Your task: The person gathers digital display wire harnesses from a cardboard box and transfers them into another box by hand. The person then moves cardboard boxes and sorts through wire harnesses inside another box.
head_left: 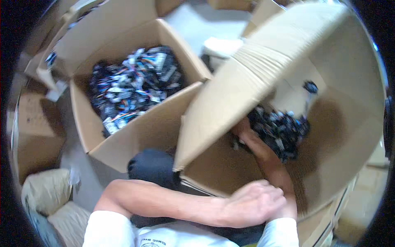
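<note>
Crowding grey floor: cardboard boxes w/ small packets.

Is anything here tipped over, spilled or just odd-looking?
Yes. The big cardboard box on the right is tipped onto its side, opening toward the person, and its small dark packets have slid into a heap. The left hand rests on its rim; the right hand reaches into the heap. The other box stands upright.

right hand in tilted box, dark parts
</note>
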A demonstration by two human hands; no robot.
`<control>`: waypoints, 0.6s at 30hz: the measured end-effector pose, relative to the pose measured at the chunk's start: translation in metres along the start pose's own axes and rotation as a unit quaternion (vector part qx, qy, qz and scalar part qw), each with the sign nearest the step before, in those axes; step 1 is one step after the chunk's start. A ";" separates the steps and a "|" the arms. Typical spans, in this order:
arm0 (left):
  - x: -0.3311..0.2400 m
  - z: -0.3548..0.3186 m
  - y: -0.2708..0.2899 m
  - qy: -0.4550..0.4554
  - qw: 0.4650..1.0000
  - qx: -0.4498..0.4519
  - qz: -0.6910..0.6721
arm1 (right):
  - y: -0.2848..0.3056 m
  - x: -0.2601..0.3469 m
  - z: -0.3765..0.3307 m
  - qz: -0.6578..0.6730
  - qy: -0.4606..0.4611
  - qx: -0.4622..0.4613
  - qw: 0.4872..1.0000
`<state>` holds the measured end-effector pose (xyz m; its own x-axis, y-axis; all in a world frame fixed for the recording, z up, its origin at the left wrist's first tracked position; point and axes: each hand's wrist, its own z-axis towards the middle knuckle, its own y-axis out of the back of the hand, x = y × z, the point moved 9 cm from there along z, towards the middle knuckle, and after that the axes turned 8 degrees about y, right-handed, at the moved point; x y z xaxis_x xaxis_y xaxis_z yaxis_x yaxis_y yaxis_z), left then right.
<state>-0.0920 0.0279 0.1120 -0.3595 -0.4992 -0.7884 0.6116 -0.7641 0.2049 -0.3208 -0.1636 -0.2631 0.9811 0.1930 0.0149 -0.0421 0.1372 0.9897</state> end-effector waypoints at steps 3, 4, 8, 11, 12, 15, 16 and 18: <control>0.065 -0.030 0.032 0.090 0.989 -0.027 0.114 | 0.007 0.161 0.085 0.312 0.090 -0.069 0.943; 0.068 -0.033 0.032 0.104 0.988 -0.012 0.112 | 0.016 0.164 0.086 0.304 0.098 -0.079 0.944; 0.071 -0.038 0.027 0.097 0.989 0.016 0.114 | 0.053 0.151 0.074 0.256 0.105 -0.119 0.954; 0.063 -0.029 0.031 0.080 0.994 0.010 0.079 | 0.085 0.109 0.048 0.198 0.081 -0.146 0.966; 0.059 -0.024 0.032 0.068 0.996 0.012 0.063 | 0.100 0.091 0.035 0.173 0.068 -0.153 0.971; 0.062 -0.021 0.050 0.066 0.996 -0.028 0.051 | 0.194 0.085 0.039 0.105 0.046 -0.140 0.984; 0.054 -0.015 0.052 0.054 0.995 -0.050 0.061 | 0.223 0.049 0.027 0.137 -0.080 -0.119 0.980; 0.055 -0.011 0.057 0.062 0.994 -0.061 0.072 | 0.249 0.001 -0.009 0.393 -0.268 -0.172 0.863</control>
<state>-0.0695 -0.0384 0.0735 -0.1765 -0.5402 -0.8228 0.7339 -0.6293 0.2558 -0.3319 -0.1208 -0.0183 0.5666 -0.1056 0.8172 -0.6972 0.4671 0.5438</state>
